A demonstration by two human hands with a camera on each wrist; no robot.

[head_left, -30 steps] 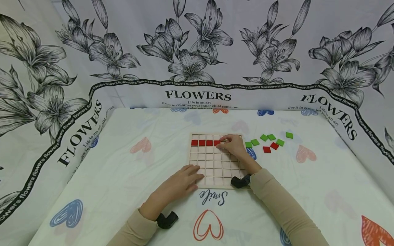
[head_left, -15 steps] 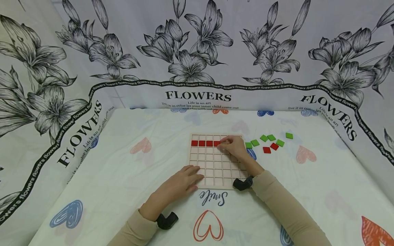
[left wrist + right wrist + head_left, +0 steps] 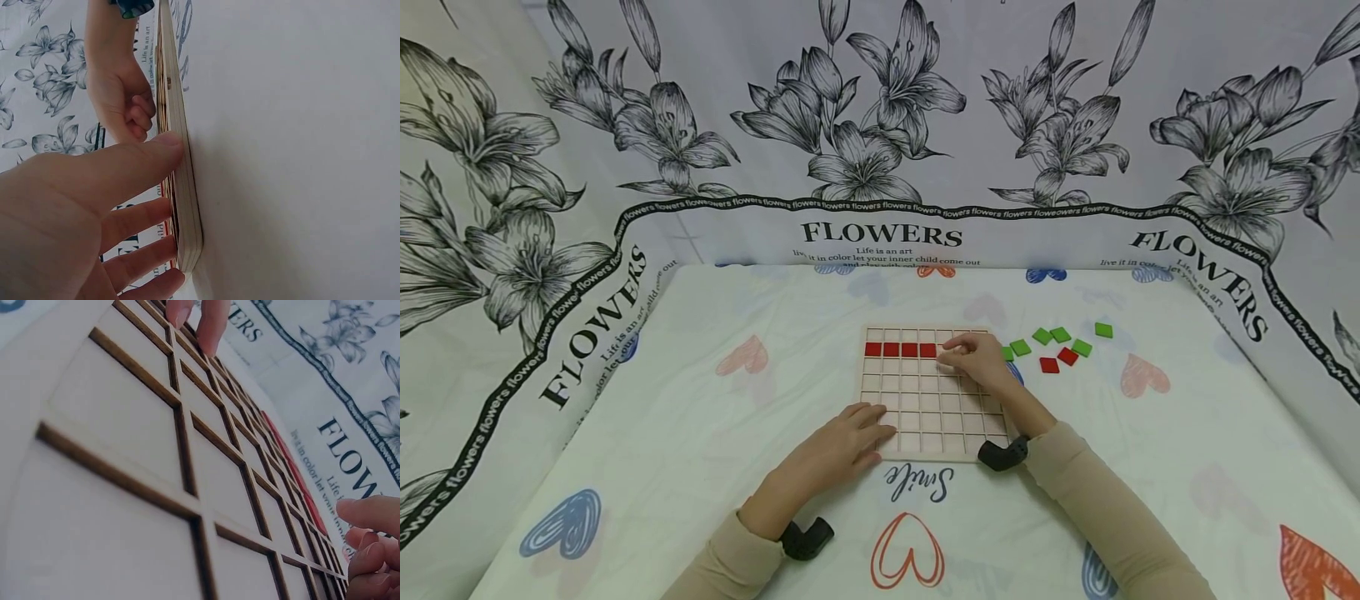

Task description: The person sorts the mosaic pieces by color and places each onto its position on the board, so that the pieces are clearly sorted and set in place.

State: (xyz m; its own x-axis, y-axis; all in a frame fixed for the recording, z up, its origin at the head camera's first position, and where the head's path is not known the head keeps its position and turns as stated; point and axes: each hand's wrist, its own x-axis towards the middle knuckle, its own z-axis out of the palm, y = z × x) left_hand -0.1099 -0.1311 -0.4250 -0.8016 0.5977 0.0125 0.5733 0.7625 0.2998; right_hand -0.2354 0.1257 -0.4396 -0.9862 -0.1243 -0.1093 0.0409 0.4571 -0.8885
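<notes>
A wooden grid board [image 3: 931, 423] lies on the cloth, with several red square tiles [image 3: 891, 349] side by side in its second row from the far edge. My left hand [image 3: 844, 442] rests on the board's near left corner; its fingers reach over the surface, and the thumb [image 3: 164, 153] touches the side edge. Over the far right part of the board is my right hand [image 3: 976, 363], thumb and index finger just right of the last red tile. In the right wrist view its other fingers [image 3: 369, 565] are loosely curled, and no tile shows between them.
Several loose green tiles [image 3: 1059, 334] and two loose red tiles [image 3: 1049, 365] lie right of the board. A white cloth [image 3: 700, 450] printed with hearts covers the table. Flower-printed fabric [image 3: 880, 150] hangs behind. Each wrist wears a black camera [image 3: 807, 538].
My right hand has drawn slightly to the right, off the last red tile in the row, which now shows whole. The left hand has stayed in place.
</notes>
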